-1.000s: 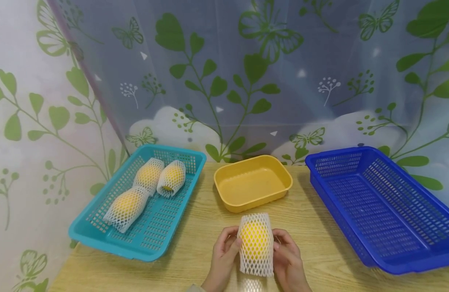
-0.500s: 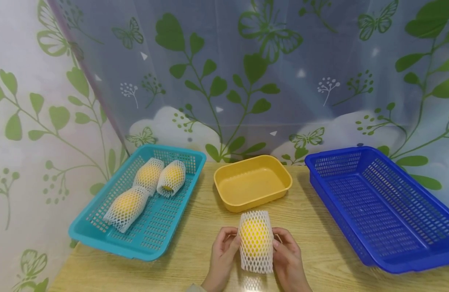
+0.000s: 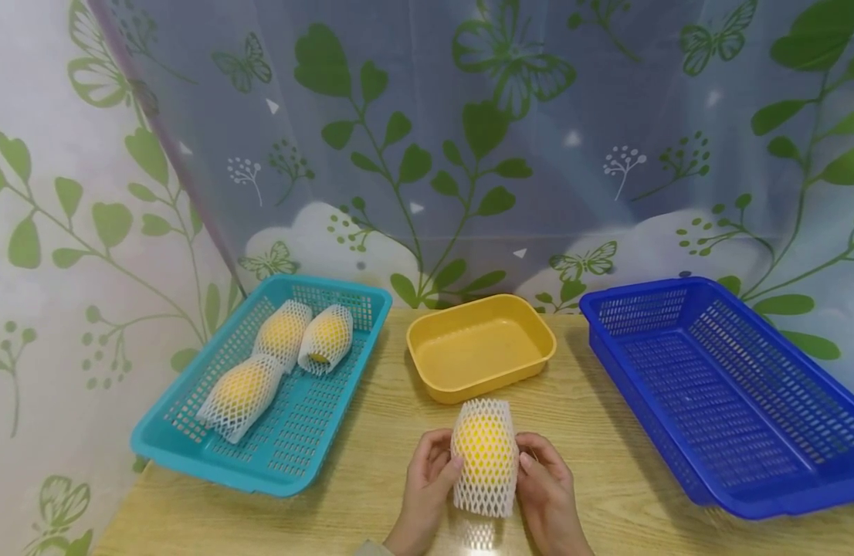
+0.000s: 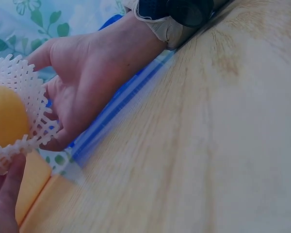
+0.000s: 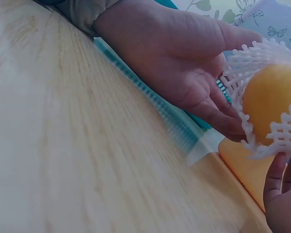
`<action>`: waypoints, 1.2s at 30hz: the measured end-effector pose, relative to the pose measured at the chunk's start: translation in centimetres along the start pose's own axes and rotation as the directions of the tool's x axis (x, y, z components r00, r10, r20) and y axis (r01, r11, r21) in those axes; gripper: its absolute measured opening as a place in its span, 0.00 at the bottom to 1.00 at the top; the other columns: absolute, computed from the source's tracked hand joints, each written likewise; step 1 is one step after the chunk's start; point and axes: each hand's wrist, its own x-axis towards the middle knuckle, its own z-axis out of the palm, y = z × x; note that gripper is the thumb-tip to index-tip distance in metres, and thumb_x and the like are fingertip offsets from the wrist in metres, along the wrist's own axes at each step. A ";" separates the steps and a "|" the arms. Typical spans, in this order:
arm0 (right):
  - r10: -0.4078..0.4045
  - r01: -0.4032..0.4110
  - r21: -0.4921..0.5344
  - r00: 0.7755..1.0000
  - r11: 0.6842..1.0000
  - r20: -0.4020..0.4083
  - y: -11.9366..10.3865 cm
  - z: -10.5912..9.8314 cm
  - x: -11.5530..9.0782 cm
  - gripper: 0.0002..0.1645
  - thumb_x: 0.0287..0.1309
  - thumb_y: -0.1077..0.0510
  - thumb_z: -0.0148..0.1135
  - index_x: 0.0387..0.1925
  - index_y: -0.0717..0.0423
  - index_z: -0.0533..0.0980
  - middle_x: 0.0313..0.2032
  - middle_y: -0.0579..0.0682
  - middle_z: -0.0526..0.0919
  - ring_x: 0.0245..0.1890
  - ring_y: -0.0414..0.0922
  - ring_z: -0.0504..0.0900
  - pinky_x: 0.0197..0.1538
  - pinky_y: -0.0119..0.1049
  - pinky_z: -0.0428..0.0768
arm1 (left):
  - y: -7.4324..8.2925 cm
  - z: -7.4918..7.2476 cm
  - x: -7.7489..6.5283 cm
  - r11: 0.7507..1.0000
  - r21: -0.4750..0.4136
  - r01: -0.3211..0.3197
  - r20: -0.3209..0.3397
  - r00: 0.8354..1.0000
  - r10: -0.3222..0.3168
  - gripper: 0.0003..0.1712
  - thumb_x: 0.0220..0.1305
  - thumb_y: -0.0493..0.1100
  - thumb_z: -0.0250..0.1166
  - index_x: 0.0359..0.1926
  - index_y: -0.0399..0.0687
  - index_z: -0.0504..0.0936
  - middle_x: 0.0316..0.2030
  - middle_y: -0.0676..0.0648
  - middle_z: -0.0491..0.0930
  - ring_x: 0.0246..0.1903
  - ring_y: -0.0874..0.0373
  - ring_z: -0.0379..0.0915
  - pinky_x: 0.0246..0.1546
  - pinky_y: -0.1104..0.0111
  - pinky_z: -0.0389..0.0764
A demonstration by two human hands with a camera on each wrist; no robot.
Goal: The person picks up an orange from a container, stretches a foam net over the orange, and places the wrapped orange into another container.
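Both hands hold a yellow fruit in a white foam net (image 3: 484,459) above the wooden table, one hand at each side. The left hand (image 3: 425,483) has its thumb on the near face of the net and its fingers behind it. On the opposite side, the right hand (image 3: 547,486) pinches the net in a like way. Through the net's open end, the bare yellow fruit (image 5: 269,99) shows in the right wrist view; its exact kind cannot be told. The left wrist view shows the net (image 4: 31,99) flaring around the fruit.
At the left, a teal basket (image 3: 295,483) holds three more netted yellow fruits (image 3: 242,390). A yellow tray (image 3: 479,363) stands just beyond the hands. A blue basket (image 3: 684,448) is at the right. A leaf-patterned curtain (image 3: 427,154) hangs behind the table.
The netted fruit has shifted slightly upward in the head view, toward the yellow tray. Both hands keep nearly the same place and hold. The baskets and tray stay put.
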 end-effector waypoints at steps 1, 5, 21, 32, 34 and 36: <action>0.001 -0.001 0.002 1.000 1.000 0.000 0.0 0.0 0.0 0.24 0.67 0.75 0.40 0.50 0.55 0.78 0.46 0.47 0.78 0.46 0.40 0.76 0.47 0.30 0.78 | 0.0 0.0 0.0 1.000 0.001 0.000 0.001 1.000 0.000 0.23 0.70 0.34 0.58 0.61 0.29 0.65 0.56 0.35 0.73 0.54 0.53 0.75 0.54 0.66 0.77; -0.005 0.005 -0.014 1.000 1.000 -0.013 0.1 0.0 0.1 0.25 0.63 0.78 0.41 0.49 0.56 0.79 0.45 0.47 0.78 0.46 0.41 0.75 0.48 0.30 0.77 | -0.1 -0.1 0.0 1.000 0.010 0.000 0.012 1.000 0.000 0.22 0.72 0.36 0.55 0.62 0.29 0.64 0.58 0.33 0.72 0.58 0.53 0.73 0.58 0.66 0.74; 0.030 -0.040 -0.121 0.996 0.992 -0.082 0.1 0.3 0.0 0.19 0.61 0.77 0.49 0.49 0.60 0.75 0.44 0.49 0.76 0.45 0.41 0.76 0.48 0.31 0.78 | -0.2 -0.2 0.0 0.997 0.061 0.048 0.026 0.998 -0.049 0.24 0.73 0.40 0.55 0.65 0.35 0.64 0.61 0.36 0.71 0.60 0.52 0.71 0.60 0.67 0.72; -0.015 0.002 -0.168 0.997 0.986 -0.080 0.6 0.3 0.0 0.16 0.56 0.79 0.57 0.43 0.62 0.76 0.45 0.49 0.75 0.46 0.41 0.75 0.47 0.30 0.78 | -0.3 -0.2 -0.1 0.999 0.004 0.040 0.095 0.995 -0.040 0.28 0.72 0.39 0.52 0.69 0.34 0.60 0.62 0.34 0.69 0.58 0.54 0.72 0.59 0.64 0.74; -0.015 0.000 -0.186 0.997 0.983 -0.075 0.6 0.3 -0.1 0.15 0.55 0.79 0.58 0.41 0.62 0.76 0.45 0.49 0.76 0.47 0.41 0.75 0.51 0.31 0.78 | -0.2 -0.1 -0.2 0.998 -0.017 0.059 0.097 0.994 -0.057 0.30 0.71 0.39 0.54 0.69 0.33 0.58 0.61 0.35 0.69 0.57 0.53 0.73 0.58 0.63 0.75; -0.022 0.008 -0.206 0.998 0.979 -0.066 0.6 0.3 -0.1 0.14 0.54 0.80 0.59 0.41 0.65 0.75 0.45 0.49 0.76 0.48 0.42 0.76 0.55 0.33 0.77 | -0.1 0.0 -0.2 0.997 -0.033 0.076 0.098 0.993 -0.072 0.32 0.69 0.39 0.57 0.70 0.34 0.58 0.61 0.36 0.69 0.56 0.53 0.73 0.56 0.62 0.77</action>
